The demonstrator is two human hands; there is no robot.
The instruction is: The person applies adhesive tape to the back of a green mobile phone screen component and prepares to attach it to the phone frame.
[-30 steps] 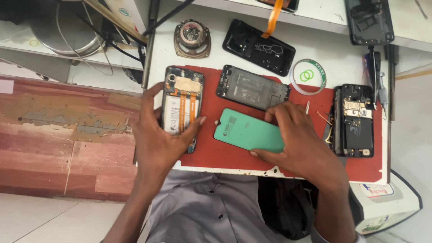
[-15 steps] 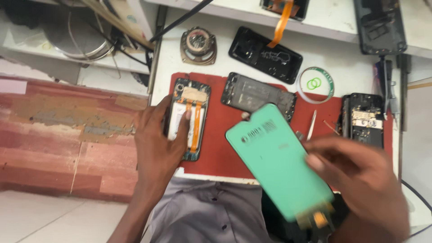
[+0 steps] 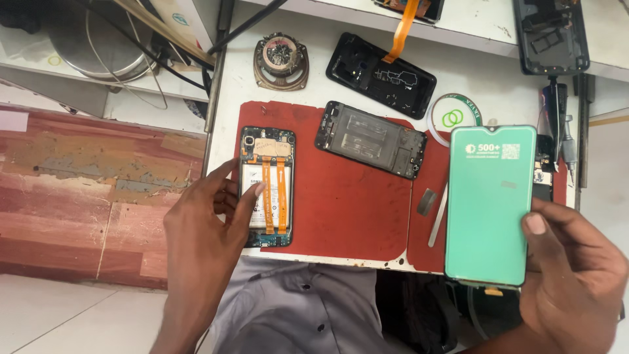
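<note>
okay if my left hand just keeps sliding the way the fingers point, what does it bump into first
The left hand points up and to the right, and its fingertips already rest on the opened phone with the orange ribbon cables. Past that phone lies bare red mat, then probably the black phone frame, though height is hard to judge.

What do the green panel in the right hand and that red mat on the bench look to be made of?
The green panel, held up in the right hand, looks like a rigid phone screen under a matte green plastic film; it stays flat and shows little glare. The red mat looks like soft rubber or silicone: dull, thin, with uneven cut edges. The left hand rests on an opened phone.
</note>
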